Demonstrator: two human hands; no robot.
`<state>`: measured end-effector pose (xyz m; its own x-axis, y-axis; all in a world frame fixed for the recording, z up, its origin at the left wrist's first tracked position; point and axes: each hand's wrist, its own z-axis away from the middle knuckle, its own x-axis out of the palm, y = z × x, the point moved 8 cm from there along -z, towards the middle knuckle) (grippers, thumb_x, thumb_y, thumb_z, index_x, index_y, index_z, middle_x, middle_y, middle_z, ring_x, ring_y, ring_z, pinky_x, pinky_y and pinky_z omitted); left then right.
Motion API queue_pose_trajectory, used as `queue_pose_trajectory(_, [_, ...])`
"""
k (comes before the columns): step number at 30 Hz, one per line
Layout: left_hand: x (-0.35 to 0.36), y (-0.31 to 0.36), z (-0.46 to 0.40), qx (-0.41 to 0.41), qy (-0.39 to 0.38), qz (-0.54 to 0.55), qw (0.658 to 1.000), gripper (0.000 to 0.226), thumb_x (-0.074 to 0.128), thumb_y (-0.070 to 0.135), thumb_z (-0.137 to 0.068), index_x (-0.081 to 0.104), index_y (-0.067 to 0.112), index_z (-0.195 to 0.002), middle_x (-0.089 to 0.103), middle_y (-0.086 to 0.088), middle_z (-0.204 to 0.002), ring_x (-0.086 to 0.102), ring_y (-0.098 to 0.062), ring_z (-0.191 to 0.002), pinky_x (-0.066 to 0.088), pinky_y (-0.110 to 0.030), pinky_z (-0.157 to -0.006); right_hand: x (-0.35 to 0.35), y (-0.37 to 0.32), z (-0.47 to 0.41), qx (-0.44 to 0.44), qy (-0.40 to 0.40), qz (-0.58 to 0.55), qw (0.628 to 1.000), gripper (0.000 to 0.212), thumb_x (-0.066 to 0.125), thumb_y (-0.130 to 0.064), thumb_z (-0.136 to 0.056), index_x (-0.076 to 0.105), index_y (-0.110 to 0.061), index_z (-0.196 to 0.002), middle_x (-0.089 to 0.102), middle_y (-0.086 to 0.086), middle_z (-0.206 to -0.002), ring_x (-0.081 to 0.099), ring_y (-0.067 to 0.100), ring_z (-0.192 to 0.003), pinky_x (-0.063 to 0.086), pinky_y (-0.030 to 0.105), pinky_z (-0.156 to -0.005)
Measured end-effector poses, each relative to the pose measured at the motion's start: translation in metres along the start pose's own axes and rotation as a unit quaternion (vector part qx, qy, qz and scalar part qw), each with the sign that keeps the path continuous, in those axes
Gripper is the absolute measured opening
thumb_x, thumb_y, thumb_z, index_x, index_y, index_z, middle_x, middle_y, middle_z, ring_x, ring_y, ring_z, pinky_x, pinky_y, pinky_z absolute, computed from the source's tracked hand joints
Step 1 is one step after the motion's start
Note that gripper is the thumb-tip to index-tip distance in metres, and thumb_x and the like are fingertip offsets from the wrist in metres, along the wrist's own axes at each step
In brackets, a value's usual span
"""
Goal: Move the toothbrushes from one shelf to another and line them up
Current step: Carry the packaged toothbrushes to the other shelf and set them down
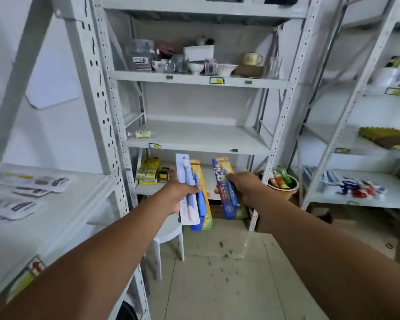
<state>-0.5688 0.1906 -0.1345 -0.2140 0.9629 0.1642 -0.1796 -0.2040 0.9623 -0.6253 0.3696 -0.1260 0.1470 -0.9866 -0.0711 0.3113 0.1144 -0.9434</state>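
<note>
White toothbrush pack [187, 190]: "SAKI R…", partly hidden; other labels unreadable.

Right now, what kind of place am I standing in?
Probably a small shop's stockroom: grey metal racks with label tags, packaged toothbrushes in your hands, cups and bowls on an upper shelf, and more packaged goods on the shelf at right.

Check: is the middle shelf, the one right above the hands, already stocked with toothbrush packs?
No. The middle shelf holds only a small pale tube at its left end; the toothbrush packs are in the left hand and right hand.
</note>
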Motion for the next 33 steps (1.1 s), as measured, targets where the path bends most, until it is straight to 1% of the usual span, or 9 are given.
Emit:
queue_pose_trajectory(2, [0.010, -0.002, -0.024, -0.003, -0.003, -0.010, 1.000, 0.064, 0.072, -0.005, -0.078, 0.045, 0.007, -0.135, 0.062, -0.013, -0.102, 0.063, -0.024, -0.076, 0.054, -0.033, -0.060, -0.009, 0.001, -0.022, 0.007, -0.012, -0.021, 1.000, 0.023, 0.050, -0.014, -0.099, 0.050, 0.005, -0.113, 0.067, 0.023, -0.085, 0.068, 0.033, -0.064, 0.057, 0.039, -0.057])
queue_pose_trajectory(6, [0.032, -0.005, -0.072, -0.029, -0.018, -0.019, 0.999, 0.038, 0.067, -0.007, -0.082, 0.052, 0.001, -0.116, 0.064, -0.011, -0.084, 0.073, -0.022, -0.071, 0.056, -0.032, -0.053, -0.026, -0.005, -0.074, 0.014, -0.022, -0.037, 0.999, 0.020, 0.048, -0.014, -0.100, 0.049, 0.002, -0.112, 0.066, 0.022, -0.082, 0.067, 0.032, -0.064, 0.056, 0.039, -0.061])
queue_pose_trajectory(13, [0.062, 0.010, -0.163, -0.025, -0.006, -0.044, 0.999, 0.033, 0.067, -0.006, -0.083, 0.054, 0.007, -0.109, 0.066, -0.012, -0.089, 0.070, -0.024, -0.068, 0.056, -0.033, -0.058, -0.052, -0.022, -0.160, 0.010, -0.038, -0.062, 0.997, 0.028, 0.053, -0.021, -0.099, 0.054, 0.003, -0.114, 0.068, 0.022, -0.085, 0.070, 0.030, -0.060, 0.056, 0.034, -0.054])
queue_pose_trajectory(17, [0.079, 0.013, -0.209, -0.031, -0.024, -0.055, 0.998, 0.025, 0.065, -0.008, -0.084, 0.055, 0.010, -0.098, 0.066, -0.014, -0.088, 0.073, -0.022, -0.064, 0.057, -0.032, -0.056, -0.063, -0.029, -0.206, 0.016, -0.030, -0.053, 0.998, 0.025, 0.053, -0.020, -0.098, 0.056, 0.003, -0.107, 0.068, 0.024, -0.088, 0.070, 0.035, -0.069, 0.058, 0.041, -0.066])
queue_pose_trajectory(19, [0.086, 0.017, -0.235, -0.035, -0.029, -0.055, 0.997, 0.023, 0.065, -0.008, -0.083, 0.056, 0.010, -0.093, 0.065, -0.016, -0.090, 0.073, -0.027, -0.073, 0.056, -0.034, -0.061, -0.067, -0.033, -0.230, 0.026, -0.016, -0.046, 0.999, 0.025, 0.055, -0.020, -0.097, 0.056, 0.003, -0.106, 0.069, 0.026, -0.092, 0.069, 0.039, -0.078, 0.058, 0.048, -0.078])
queue_pose_trajectory(23, [0.090, 0.025, -0.298, -0.039, -0.023, -0.061, 0.997, 0.036, 0.070, -0.006, -0.080, 0.056, 0.004, -0.112, 0.065, -0.015, -0.092, 0.067, -0.031, -0.083, 0.056, -0.040, -0.072, -0.067, -0.041, -0.293, 0.044, 0.007, -0.017, 0.999, 0.034, 0.062, -0.027, -0.092, 0.058, 0.005, -0.106, 0.067, 0.032, -0.110, 0.067, 0.046, -0.101, 0.051, 0.061, -0.091])
queue_pose_trajectory(28, [0.087, 0.035, -0.382, -0.052, -0.050, -0.073, 0.995, 0.040, 0.071, -0.002, -0.080, 0.055, 0.004, -0.116, 0.065, -0.013, -0.089, 0.063, -0.031, -0.083, 0.054, -0.037, -0.070, -0.053, -0.070, -0.365, 0.038, 0.017, -0.030, 0.999, 0.035, 0.059, -0.026, -0.095, 0.057, 0.006, -0.110, 0.068, 0.027, -0.103, 0.067, 0.036, -0.079, 0.055, 0.051, -0.086])
queue_pose_trajectory(31, [0.079, 0.043, -0.438, -0.058, -0.048, -0.069, 0.995, 0.039, 0.072, -0.003, -0.079, 0.056, 0.004, -0.115, 0.065, -0.016, -0.092, 0.063, -0.032, -0.083, 0.055, -0.043, -0.079, -0.042, -0.089, -0.410, 0.043, 0.013, -0.062, 0.997, 0.040, 0.061, -0.030, -0.094, 0.057, 0.006, -0.112, 0.069, 0.028, -0.100, 0.068, 0.036, -0.075, 0.055, 0.056, -0.084])
queue_pose_trajectory(33, [0.077, 0.050, -0.472, -0.057, -0.051, -0.072, 0.994, 0.036, 0.070, -0.004, -0.080, 0.054, 0.007, -0.110, 0.066, -0.014, -0.090, 0.068, -0.027, -0.073, 0.057, -0.040, -0.073, -0.039, -0.098, -0.439, 0.047, 0.018, -0.058, 0.997, 0.050, 0.064, -0.035, -0.091, 0.057, 0.008, -0.114, 0.070, 0.030, -0.099, 0.069, 0.036, -0.071, 0.056, 0.058, -0.079])
